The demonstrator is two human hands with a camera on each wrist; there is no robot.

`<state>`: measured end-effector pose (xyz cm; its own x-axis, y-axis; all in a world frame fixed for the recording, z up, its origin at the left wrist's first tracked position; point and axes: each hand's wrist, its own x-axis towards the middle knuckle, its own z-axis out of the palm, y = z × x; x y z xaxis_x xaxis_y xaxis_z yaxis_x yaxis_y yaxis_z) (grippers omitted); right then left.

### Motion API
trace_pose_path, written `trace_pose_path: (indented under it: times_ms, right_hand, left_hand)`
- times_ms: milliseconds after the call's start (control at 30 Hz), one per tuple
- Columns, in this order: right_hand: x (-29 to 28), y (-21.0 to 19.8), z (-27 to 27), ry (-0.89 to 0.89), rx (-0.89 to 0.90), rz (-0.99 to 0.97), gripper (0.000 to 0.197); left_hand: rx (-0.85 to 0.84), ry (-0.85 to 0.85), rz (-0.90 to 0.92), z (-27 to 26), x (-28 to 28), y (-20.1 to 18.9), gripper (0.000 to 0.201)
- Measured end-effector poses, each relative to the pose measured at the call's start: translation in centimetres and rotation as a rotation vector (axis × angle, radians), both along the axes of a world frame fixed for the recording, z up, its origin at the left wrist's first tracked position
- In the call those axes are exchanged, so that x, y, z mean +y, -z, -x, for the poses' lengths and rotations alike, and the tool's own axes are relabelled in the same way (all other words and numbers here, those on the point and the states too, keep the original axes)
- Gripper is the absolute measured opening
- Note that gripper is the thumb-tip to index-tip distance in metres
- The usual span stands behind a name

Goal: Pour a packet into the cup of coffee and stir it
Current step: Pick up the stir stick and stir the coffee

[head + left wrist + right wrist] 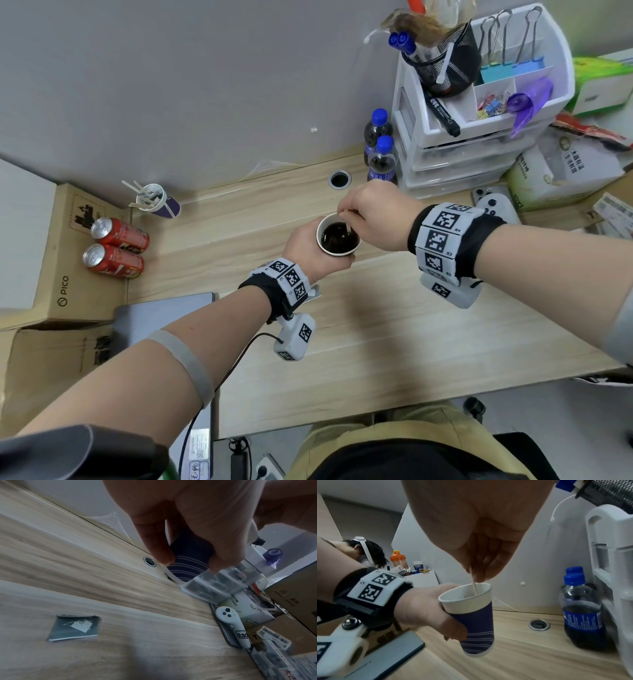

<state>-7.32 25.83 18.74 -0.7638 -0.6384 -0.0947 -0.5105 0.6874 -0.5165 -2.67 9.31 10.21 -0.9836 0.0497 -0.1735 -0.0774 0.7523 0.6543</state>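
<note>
My left hand (310, 248) grips a blue and white paper cup (338, 236) of dark coffee, lifted off the wooden desk (342, 325). The right wrist view shows the cup (474, 616) held clear of the desk top with my left hand (426, 609) wrapped round its side. My right hand (371, 212) hovers over the rim and pinches a thin wooden stirrer (473, 582) whose lower end dips into the coffee. In the left wrist view my fingers (154, 540) curl round the striped cup (187, 563). A torn grey packet (74, 627) lies flat on the desk.
Two dark soda bottles (380, 150) and a white drawer unit (472, 113) stand behind the cup. A second cup of stirrers (156, 200) and two red cans (116, 248) sit at the left. A white controller (231, 623) lies right of the cup, a grey laptop (164, 315) near left.
</note>
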Motion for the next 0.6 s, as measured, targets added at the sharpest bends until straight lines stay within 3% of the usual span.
trace_pose_path:
  times_ms: [167, 300, 467, 600]
  right_hand:
    - [-1.0, -0.6, -0.5, -0.060, -0.109, 0.036, 0.027]
    - [-0.8, -0.2, 0.2, 0.029, -0.013, 0.023, 0.026]
    - [-0.6, -1.1, 0.0, -0.019, -0.091, 0.001, 0.027]
    - [-0.6, -0.6, 0.0, 0.058, -0.034, 0.021, 0.029]
  left_hand:
    - [-0.053, -0.001, 0.020, 0.0, 0.3, -0.3, 0.032]
    - [-0.039, -0.005, 0.023, 0.4, 0.5, -0.1, 0.036]
    - [-0.025, 0.013, 0.015, 0.2, 0.4, -0.1, 0.034]
    - [-0.017, 0.017, 0.018, 0.2, 0.5, 0.0, 0.036]
